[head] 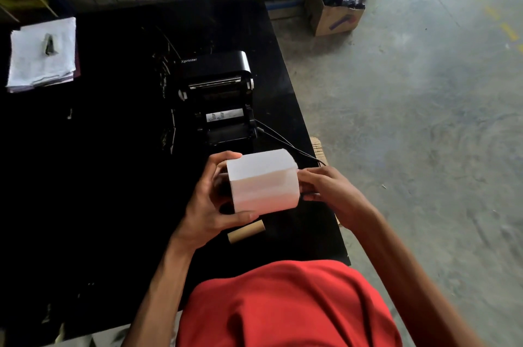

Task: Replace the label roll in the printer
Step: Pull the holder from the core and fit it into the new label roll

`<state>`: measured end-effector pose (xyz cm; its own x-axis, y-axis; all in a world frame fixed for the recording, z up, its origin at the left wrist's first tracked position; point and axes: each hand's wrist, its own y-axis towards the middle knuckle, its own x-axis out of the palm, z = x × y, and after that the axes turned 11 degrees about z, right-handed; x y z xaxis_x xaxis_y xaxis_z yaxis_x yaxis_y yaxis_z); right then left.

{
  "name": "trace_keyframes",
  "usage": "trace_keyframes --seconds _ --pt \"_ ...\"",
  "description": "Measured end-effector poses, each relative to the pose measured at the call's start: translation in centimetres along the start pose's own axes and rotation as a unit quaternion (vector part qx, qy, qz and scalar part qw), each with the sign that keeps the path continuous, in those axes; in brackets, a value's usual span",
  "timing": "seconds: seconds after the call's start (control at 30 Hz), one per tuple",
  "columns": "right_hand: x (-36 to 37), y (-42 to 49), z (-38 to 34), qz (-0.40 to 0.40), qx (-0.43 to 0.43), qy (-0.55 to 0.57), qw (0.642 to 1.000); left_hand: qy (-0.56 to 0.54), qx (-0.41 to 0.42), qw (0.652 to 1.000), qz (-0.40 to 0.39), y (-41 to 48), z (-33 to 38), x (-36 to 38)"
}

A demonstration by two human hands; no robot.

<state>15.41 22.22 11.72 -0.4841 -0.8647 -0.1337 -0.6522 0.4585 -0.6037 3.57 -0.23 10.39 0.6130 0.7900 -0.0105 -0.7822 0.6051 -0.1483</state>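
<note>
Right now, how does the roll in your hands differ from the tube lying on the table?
The label roll is white and thick with wound paper; the cardboard tube is brown, thin and bare. The label roll is held above the table between the left hand and right hand; the cardboard tube lies loose on it. Both are cylinders lying sideways.

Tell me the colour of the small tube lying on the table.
Tan cardboard tube, seen in the head view.
</note>
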Motion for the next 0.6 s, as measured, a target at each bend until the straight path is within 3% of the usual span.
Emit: trace_keyframes --seconds 0.17,0.3,0.43,0.6 --pt "-0.2 -1.0 0.2 -0.044 0.065 0.098 0.992 0.06 0.071 0.995 -0.022 0.4 1.5 -0.2" --pt "0.5 -1.4 0.4 -0.103 0.106 0.239 0.96 0.083 0.093 0.991 -0.042 1.0 2.1 0.0" --pt "1.1 -1.4 1.3 -0.106 0.07 0.34 0.932 0.132 0.124 0.982 -0.055 1.9 2.8 0.3" --pt "1.5 -0.6 1.8 -0.098 0.008 0.378 0.92 0.196 0.157 0.965 -0.079 3.2 4.1 0.7"
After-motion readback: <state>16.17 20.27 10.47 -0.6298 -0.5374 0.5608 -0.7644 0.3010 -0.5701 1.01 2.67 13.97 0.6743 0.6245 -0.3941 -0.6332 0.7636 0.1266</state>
